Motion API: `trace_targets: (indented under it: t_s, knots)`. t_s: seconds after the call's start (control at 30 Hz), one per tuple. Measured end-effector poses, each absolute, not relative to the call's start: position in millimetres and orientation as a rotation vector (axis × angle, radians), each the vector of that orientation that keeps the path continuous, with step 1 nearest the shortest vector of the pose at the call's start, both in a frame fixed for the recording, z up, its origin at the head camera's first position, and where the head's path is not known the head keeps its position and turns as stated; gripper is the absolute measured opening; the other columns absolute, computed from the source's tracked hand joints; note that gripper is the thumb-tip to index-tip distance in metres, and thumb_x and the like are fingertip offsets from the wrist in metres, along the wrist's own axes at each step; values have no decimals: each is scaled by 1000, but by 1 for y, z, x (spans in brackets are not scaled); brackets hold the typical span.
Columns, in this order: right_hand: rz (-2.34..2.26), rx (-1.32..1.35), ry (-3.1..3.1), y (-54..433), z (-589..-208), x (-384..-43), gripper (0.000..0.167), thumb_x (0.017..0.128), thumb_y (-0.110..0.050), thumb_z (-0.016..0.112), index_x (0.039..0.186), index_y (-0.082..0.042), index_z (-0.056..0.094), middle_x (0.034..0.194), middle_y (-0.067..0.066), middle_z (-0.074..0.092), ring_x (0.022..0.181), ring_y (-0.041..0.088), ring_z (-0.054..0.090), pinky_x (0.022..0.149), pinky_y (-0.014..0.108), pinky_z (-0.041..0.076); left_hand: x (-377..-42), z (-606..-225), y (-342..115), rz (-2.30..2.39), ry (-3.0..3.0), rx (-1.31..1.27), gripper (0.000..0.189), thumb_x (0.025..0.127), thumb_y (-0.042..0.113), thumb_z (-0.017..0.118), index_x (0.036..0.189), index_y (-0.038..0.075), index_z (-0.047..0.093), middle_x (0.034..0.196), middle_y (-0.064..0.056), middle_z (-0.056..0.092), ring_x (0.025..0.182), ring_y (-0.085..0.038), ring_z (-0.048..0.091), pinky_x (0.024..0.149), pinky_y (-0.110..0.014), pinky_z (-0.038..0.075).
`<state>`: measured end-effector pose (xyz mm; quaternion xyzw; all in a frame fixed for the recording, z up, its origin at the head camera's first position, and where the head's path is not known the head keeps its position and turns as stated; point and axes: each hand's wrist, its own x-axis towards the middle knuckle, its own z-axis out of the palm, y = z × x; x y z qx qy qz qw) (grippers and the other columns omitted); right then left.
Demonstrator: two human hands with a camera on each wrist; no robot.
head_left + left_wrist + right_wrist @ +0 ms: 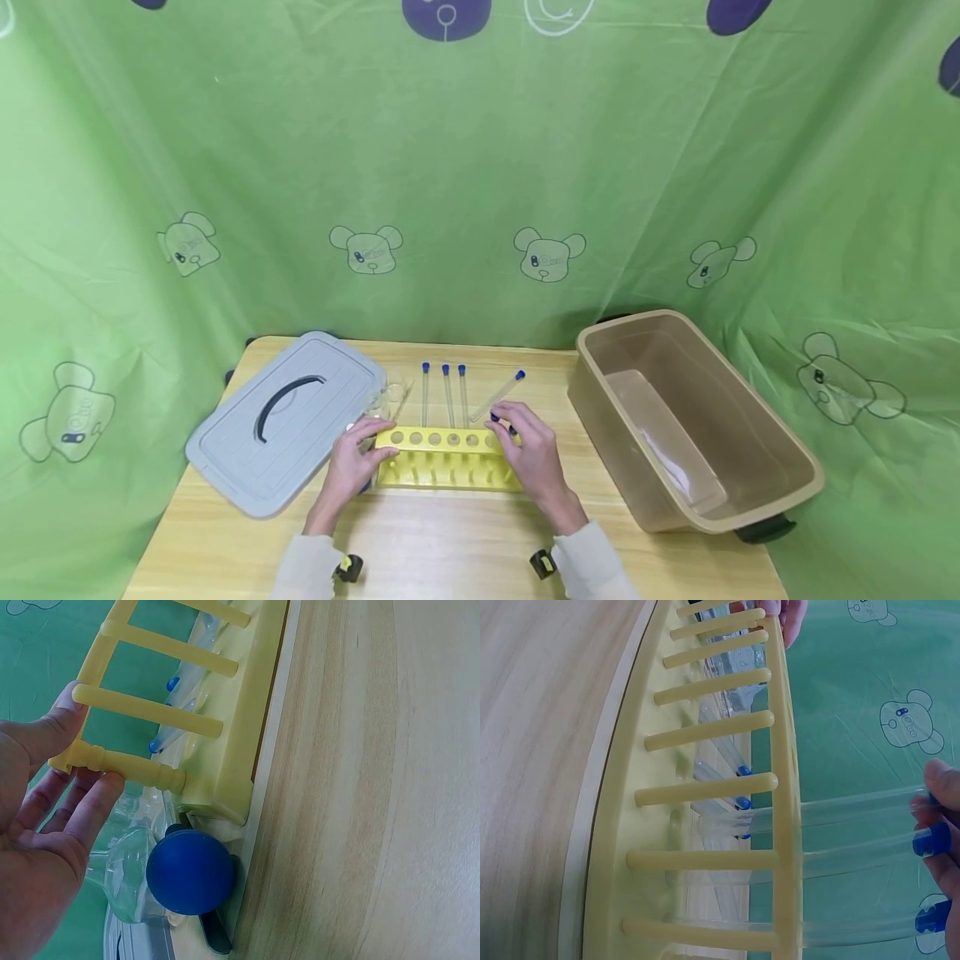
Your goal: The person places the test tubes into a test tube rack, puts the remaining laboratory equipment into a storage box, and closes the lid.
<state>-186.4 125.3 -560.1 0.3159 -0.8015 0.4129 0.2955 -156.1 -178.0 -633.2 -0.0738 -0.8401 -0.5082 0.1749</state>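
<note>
A yellow test tube rack (442, 471) stands lengthwise on the table between both hands. My left hand (352, 462) grips its left end; in the left wrist view, thumb and fingers (97, 806) are around the top bar and end post. My right hand (534, 454) is at the right end. In the right wrist view, its thumb and fingers pinch the blue cap of a clear test tube (862, 806) reaching down through the rack's top bar (782, 750). Two more capped tubes stand beside it, with blue caps (931, 840) close to the fingers.
Behind the rack lie three capped tubes (425, 396) side by side and a slanted one (498, 394). Clear glassware (131, 862) and a blue ball-shaped item (190, 871) sit by the left end. A grey lid (300, 425) lies left; a brown bin (622, 450) stands right.
</note>
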Motion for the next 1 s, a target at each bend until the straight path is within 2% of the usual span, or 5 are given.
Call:
trace_targets:
  t_s: [0.13, 0.3, 0.57, 0.8, 1.0]
  knots:
    - [1087, 855, -2147, 126, -559, -186, 23, 79, 7, 83, 100, 3, 74, 104, 13, 72, 89, 27, 73, 84, 20, 59, -156, -631, -178, -1447, -2392, -194, 42, 70, 3, 91, 110, 1, 77, 114, -10, 74, 114, -35, 65, 104, -49, 50]
    - [1058, 869, -2151, 126, -560, -186, 23, 79, 7, 83, 99, 2, 74, 105, 11, 73, 90, 26, 73, 87, 24, 59, -156, -631, -177, -1427, -2386, -209, 43, 70, 4, 91, 110, 1, 77, 114, -11, 74, 113, -36, 65, 102, -49, 52]
    - [945, 873, -2264, 128, -559, -184, 22, 81, -3, 85, 100, -3, 74, 105, 7, 73, 92, 22, 72, 85, 29, 61, -157, -632, -178, -1445, -2389, -194, 43, 70, 3, 91, 110, 2, 77, 114, -9, 74, 113, -34, 66, 100, -45, 54]
    - [968, 903, -2357, 130, -550, -182, 26, 82, -3, 84, 105, -1, 71, 106, 8, 72, 98, 25, 72, 87, 29, 61, -156, -632, -177, -1438, -2358, -207, 44, 68, 0, 91, 110, 1, 77, 112, -11, 74, 109, -36, 66, 101, -51, 52]
    - [1055, 892, -2404, 133, -534, -181, 22, 87, -9, 82, 105, -3, 71, 105, 8, 72, 98, 22, 71, 88, 33, 61, -155, -632, -177, -1443, -2360, -205, 44, 68, -2, 91, 110, 1, 77, 112, -12, 74, 109, -36, 67, 102, -49, 51]
